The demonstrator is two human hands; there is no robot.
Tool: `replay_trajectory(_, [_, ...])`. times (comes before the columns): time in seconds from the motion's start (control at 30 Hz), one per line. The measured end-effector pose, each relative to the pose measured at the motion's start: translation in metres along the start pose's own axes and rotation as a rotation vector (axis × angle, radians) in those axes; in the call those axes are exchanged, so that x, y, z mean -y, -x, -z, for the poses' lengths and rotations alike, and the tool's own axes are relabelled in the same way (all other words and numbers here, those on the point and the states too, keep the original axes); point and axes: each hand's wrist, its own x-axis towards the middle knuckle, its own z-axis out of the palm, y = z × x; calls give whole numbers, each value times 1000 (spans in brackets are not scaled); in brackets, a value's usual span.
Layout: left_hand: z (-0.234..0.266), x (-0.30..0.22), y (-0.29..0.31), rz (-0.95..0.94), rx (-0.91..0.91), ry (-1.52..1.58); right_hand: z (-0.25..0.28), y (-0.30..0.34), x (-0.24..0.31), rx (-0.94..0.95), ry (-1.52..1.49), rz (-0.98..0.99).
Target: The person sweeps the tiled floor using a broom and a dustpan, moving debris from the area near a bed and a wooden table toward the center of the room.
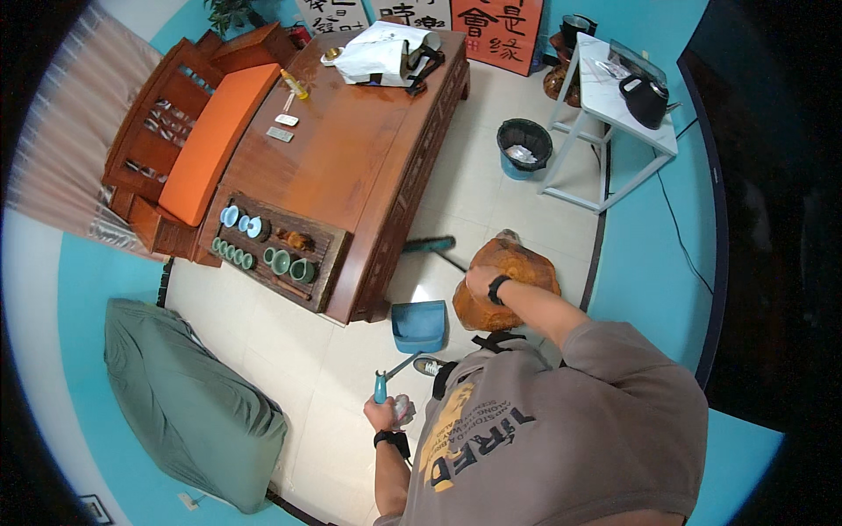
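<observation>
My left hand (380, 413) is closed round the teal grip of a long-handled dustpan. The blue pan (419, 327) rests on the floor by my shoe, its mouth toward the table. Something pale and crumpled (403, 409), too small to name, is at the same hand. My right hand (481, 282) grips the dark stick of a broom. Its green-bristled head (430, 245) lies at the table's side, partly reaching under it, apart from the pan. Below my right hand is a wooden stump stool (524, 267).
A big wooden table (351, 167) carries a tea tray (329, 263) with cups and a white bag (377, 57). Beyond stand a lined bin (517, 167) and a white side table (605, 105) with a black kettle (645, 101). A green-covered object (189, 403) is at left.
</observation>
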Motion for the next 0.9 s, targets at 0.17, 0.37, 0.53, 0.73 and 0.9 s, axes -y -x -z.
replay_trajectory(0.17, [7, 20, -6, -10, 47, -23, -9, 47, 67, 346, -6, 132])
replay_trajectory(0.37, [16, 13, -16, -73, 85, 31, -31, 62, 7, 171, -542, -149])
replay_trajectory(0.53, [10, 25, -23, -109, 178, 149, 4, 83, -21, 125, -1159, -555])
replay_trajectory(0.73, [12, 14, -34, -134, 186, 244, -24, 87, -37, 26, -337, -493])
replay_trajectory(0.9, [11, -8, -32, -116, 116, 220, 14, 108, -16, 78, -306, -569])
